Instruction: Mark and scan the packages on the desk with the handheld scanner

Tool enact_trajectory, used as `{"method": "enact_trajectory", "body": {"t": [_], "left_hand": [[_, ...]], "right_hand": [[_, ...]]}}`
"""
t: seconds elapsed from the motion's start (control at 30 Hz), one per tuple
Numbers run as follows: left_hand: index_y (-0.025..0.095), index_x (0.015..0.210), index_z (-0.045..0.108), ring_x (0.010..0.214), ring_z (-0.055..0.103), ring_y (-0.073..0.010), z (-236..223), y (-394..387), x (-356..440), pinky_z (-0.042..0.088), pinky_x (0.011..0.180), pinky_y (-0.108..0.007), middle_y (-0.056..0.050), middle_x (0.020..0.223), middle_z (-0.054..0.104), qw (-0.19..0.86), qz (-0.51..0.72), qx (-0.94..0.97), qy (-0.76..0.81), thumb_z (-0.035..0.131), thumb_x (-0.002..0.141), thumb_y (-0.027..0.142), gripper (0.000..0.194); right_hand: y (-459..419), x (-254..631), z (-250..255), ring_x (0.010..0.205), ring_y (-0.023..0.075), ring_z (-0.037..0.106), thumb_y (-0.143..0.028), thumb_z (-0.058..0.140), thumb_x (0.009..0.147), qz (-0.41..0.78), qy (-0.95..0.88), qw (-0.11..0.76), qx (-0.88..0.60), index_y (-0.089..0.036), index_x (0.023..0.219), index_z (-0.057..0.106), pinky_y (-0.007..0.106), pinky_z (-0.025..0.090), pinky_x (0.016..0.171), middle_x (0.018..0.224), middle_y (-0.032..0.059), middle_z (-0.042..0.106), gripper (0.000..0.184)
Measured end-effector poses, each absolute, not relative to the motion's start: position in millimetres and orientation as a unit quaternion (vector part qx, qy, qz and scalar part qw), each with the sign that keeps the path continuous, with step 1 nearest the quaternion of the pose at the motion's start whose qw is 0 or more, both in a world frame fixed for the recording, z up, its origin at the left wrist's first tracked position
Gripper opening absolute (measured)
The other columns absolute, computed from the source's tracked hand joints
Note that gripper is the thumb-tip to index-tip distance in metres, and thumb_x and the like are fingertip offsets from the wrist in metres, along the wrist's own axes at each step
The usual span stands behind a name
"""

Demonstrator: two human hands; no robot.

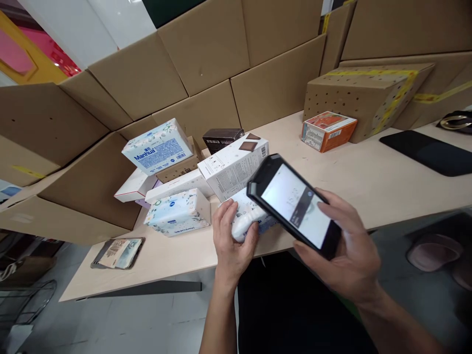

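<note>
"While the left hand [232, 248] grips a white bottle [243, 227] and the right hand [350, 255] holds a phone [291, 204], what makes for good handling?"

"Bottle still, phone steady, thumb kept off the screen [283, 189]."

"And the bottle?"

"White, smooth and rounded, pinched near the front edge of the table [158, 258], against or just above a floral pack [268, 225]; which, nobody standing here can tell."

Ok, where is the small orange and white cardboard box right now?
The orange and white box sits right of centre in the head view, on the pale wooden table, just in front of the brown cardboard box with dark dots.
</note>
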State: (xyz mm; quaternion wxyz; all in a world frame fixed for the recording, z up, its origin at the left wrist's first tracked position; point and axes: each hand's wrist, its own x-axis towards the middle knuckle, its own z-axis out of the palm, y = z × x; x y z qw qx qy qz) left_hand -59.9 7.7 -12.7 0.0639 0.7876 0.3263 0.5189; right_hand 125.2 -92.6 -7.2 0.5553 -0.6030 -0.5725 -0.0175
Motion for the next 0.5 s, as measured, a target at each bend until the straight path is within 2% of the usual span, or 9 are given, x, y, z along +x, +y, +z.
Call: {"method": "enact_trajectory", "body": {"t": [0.1,0.27,0.5], "left_hand": [[0.021,0.135,0.056,0.132,0.053,-0.0257,-12.2,8.4,-60.0,0.046,0.111,-0.044,-0.014,0.134,0.059,0.061,0.518,0.791,0.321,0.072,0.088,0.023,0.050],[0.020,0.132,0.058,0.132,0.054,-0.0262,-12.6,9.0,-60.5,0.047,0.110,-0.046,-0.015,0.135,0.059,0.057,0.518,0.793,0.316,0.073,0.087,0.022,0.047],[0.021,0.130,0.059,0.129,0.055,-0.0280,-11.8,8.3,-60.9,0.049,0.108,-0.050,-0.015,0.133,0.060,0.063,0.522,0.790,0.316,0.070,0.089,0.026,0.043]], "right_hand": [[-81.6,113.1,-10.1,0.133,0.0358,0.054,-0.033,0.072,0.081,-0.086,-0.596,0.524,-0.602,-0.049,0.151,0.027,0.062,0.052,0.105,0.149,0.0075,0.048,0.085],[-63.0,102.7,-20.7,0.125,0.0366,0.058,-0.027,0.078,0.078,-0.191,-0.589,0.535,-0.575,-0.021,0.141,0.049,0.058,0.054,0.100,0.137,0.0193,0.056,0.070],[-68.0,101.2,-14.7,0.123,0.0347,0.059,-0.028,0.077,0.081,-0.191,-0.599,0.505,-0.592,-0.013,0.138,0.051,0.053,0.056,0.099,0.134,0.0231,0.056,0.065]]}}
